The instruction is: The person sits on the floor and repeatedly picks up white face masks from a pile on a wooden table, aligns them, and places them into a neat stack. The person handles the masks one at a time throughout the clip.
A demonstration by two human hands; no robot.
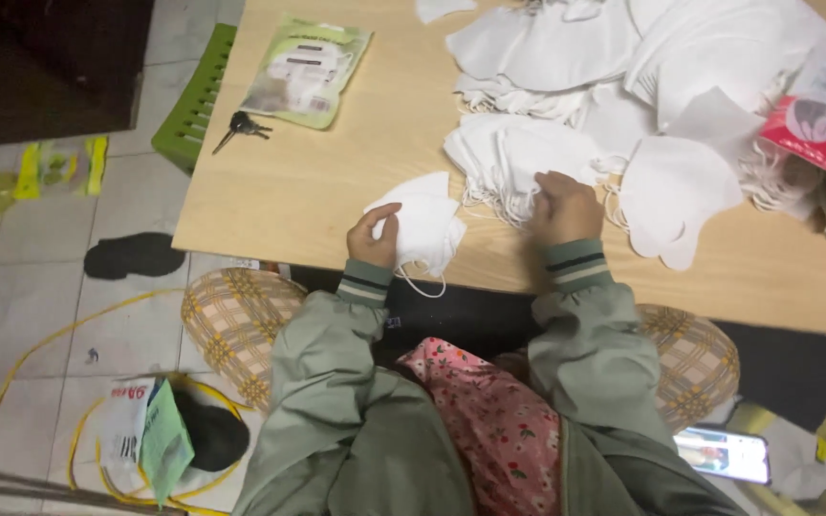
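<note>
Far left, off the tabletop: tiled floor with a yellow cord (40, 349), a dark sock-like shape (134, 255), a green-and-white packet (145, 440). A green plastic stool (193, 100) tucked against the tabletop's left edge.

On the wooden tabletop (317, 191), near the far left corner: a small bunch of keys (239, 126) and, just beside it, a flat green pouch (308, 72) with a clear window, both lying well apart from the working area, seemingly parked out of the way.

At the near edge, left of middle: left hand (375, 239), fingers closed on the side of a folded white mask (423, 225), pinned flat against the wood with its ear loop (423, 284) hanging over the edge. Lifted away from the rest, probably so one piece can be handled alone.

Just to the right: right hand (566, 207), knuckles up, fingers curled down into a stack of white masks (518, 158) with loops spilling toward the near edge; whether anything is actually pinched there cannot be told, fingertips hidden.

Further right and toward the far edge: more loose white masks (681, 191) heaped and overlapping, kept within arm's reach. At the right edge, a red-and-white box (824, 119) tilted open above the heap.

Below the near edge: green jacket sleeves, floral cloth on the lap, a patterned cushion (236, 320), and a lit phone (724, 456) at lower right.
</note>
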